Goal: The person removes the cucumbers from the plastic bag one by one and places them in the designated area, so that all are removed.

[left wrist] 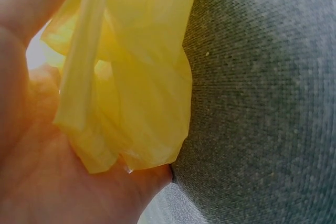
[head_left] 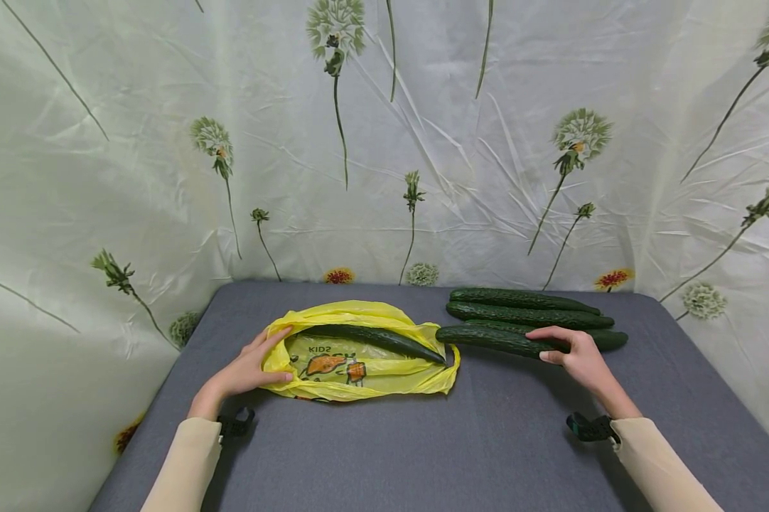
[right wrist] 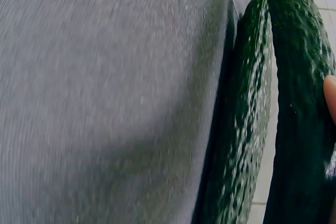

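Note:
A yellow plastic bag [head_left: 372, 387] with printed pictures lies on its side, and one dark green cucumber [head_left: 378, 337] rests inside it. My left hand [head_left: 246, 370] holds the bag's left end, thumb toward the front and fingers at the back. In the left wrist view, crumpled yellow plastic [left wrist: 142, 87] lies against the palm. My right hand [head_left: 573, 355] pinches another cucumber [head_left: 487, 340] near its right end; its left tip is beside the bag's right end. The right wrist view shows this held cucumber [right wrist: 299, 77] next to a bumpy cucumber [right wrist: 244, 119].
Behind the held cucumber, several more cucumbers [head_left: 525, 314] lie side by side at the back right of the grey table [head_left: 410, 455]. A pale curtain [head_left: 461, 156] with a dandelion print hangs along the back and sides.

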`<state>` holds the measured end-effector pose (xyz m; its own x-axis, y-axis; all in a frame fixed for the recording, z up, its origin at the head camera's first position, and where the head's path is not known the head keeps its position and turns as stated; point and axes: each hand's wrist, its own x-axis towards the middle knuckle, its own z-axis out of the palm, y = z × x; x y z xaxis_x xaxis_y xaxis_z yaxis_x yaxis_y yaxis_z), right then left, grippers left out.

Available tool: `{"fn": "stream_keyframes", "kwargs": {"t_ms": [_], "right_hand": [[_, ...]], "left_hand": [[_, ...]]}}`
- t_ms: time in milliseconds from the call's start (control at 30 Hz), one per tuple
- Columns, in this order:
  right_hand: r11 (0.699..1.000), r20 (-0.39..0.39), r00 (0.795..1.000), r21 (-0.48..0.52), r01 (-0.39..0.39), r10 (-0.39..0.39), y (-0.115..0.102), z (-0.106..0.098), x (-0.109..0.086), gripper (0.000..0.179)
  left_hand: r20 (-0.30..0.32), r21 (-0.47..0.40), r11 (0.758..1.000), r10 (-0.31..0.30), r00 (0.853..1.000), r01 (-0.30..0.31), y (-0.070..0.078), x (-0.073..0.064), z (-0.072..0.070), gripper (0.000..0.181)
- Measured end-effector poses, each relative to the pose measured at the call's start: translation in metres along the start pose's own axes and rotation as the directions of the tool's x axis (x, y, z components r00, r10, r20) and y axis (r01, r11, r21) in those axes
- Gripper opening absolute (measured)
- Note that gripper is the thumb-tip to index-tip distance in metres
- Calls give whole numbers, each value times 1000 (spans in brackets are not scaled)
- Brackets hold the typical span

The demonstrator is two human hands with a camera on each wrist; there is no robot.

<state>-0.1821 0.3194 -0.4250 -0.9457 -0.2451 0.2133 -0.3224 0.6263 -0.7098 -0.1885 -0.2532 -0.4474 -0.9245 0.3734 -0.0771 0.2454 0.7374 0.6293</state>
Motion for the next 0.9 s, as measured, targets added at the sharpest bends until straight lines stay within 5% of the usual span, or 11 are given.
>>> {"fn": "stream_keyframes", "kwargs": {"t_ms": [900], "right_hand": [[999, -5, 1000, -44, -18, 18, 15, -24, -13, 27]], "left_hand": [[10, 2, 1000, -22, 1000, 22, 1, 0, -1, 90]]}}
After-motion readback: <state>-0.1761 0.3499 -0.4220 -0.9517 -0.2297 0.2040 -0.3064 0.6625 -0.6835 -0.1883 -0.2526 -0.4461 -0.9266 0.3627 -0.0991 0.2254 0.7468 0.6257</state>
